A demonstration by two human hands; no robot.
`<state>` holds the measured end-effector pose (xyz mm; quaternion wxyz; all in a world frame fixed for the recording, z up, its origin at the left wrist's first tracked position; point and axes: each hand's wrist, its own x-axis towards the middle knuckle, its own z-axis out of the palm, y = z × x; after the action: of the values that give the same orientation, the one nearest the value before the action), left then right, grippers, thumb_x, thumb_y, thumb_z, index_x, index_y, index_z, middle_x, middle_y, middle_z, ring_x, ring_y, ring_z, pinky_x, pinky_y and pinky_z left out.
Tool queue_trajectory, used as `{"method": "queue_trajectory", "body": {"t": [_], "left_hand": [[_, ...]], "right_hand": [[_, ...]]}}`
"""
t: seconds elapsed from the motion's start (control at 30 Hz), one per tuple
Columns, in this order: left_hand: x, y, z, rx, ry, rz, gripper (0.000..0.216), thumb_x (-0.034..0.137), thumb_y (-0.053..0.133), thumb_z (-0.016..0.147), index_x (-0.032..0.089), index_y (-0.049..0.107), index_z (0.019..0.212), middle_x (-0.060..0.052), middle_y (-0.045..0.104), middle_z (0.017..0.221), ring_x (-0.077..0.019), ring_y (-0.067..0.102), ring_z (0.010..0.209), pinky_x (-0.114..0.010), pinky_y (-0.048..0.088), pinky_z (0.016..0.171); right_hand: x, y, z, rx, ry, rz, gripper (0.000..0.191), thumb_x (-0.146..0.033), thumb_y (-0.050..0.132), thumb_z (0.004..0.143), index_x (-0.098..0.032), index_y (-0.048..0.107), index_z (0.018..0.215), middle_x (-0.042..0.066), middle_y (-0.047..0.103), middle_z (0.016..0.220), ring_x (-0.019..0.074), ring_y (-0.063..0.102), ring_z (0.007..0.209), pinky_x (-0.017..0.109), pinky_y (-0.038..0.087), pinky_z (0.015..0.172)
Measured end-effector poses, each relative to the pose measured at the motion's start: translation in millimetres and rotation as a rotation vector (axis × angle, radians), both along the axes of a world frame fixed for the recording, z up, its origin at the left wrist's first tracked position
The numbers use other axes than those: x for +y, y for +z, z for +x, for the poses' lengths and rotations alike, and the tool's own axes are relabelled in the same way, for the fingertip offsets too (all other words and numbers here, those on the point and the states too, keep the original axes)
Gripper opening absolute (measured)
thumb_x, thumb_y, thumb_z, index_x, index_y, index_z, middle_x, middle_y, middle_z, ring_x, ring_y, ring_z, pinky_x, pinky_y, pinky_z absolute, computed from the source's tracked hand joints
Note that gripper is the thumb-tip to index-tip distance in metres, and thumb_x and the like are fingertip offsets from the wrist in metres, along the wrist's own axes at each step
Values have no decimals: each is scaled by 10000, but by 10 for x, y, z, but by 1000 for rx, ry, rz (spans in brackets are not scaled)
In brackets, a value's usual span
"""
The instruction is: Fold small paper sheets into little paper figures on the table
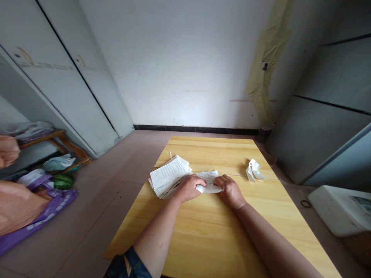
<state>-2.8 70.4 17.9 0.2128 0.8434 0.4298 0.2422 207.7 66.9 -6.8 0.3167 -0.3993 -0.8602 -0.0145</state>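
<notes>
Between my two hands, a small sheet of printed paper (pixel 209 178) lies on the wooden table. My left hand (pixel 189 188) grips its left edge, thumb and fingers closed on it. On the opposite edge, my right hand (pixel 230 190) has its fingers curled onto the paper. Just left of my left hand sits a loose stack of papers (pixel 167 174), its top sheet showing lines of text and a jagged line drawing. Farther right on the table stands a folded, crumpled white paper (pixel 254 170), apart from both hands.
The wooden table (pixel 220 235) stands before a white wall (pixel 185 69). Grey-white cabinets (pixel 63 65) are at the left, near a low wooden shelf, bags and a watermelon (pixel 62 181). A large grey cabinet (pixel 324 104) and a white box (pixel 342 208) flank the right side.
</notes>
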Motion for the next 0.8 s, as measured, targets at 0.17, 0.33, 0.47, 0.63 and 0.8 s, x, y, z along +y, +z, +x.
{"method": "queue_trajectory", "body": {"t": [0.17,0.33,0.47,0.63,0.8], "left_hand": [[15,-127,12,-3,16,46,329,20,562,660,226,710,869,-6,720,1036,-158,658,949,-261,483,891],[-23,-142,5,7,-2,-1,340,-2,561,649,219,711,859,-12,695,1107,-164,638,1020,-269,479,926],[-50,-74,-17,21,-19,-77,350,10,574,650,220,721,888,-22,665,1176,-170,616,1074,-273,466,964],[-46,-58,-16,-7,-12,-76,492,6,567,668,251,673,1082,-9,675,1151,-170,624,1042,-294,483,953],[-18,-100,-47,11,-64,-37,523,-24,509,696,249,669,1112,-7,634,1228,-148,565,1153,-284,420,1038]], "right_hand": [[18,-16,50,21,-2,-8,192,-29,515,758,-181,632,768,48,651,716,174,561,684,276,419,660],[60,-26,205,133,149,-47,218,-47,517,769,-205,663,800,43,699,801,171,612,757,291,469,720],[73,-42,261,115,189,-90,280,-97,544,775,-226,687,978,64,704,921,191,623,839,340,474,770],[50,-41,253,48,160,-132,270,-143,543,809,-241,710,997,78,684,949,206,598,871,355,451,785],[12,18,242,-69,93,-132,298,-156,548,813,-232,695,1061,96,651,976,216,551,891,359,407,807]]}}
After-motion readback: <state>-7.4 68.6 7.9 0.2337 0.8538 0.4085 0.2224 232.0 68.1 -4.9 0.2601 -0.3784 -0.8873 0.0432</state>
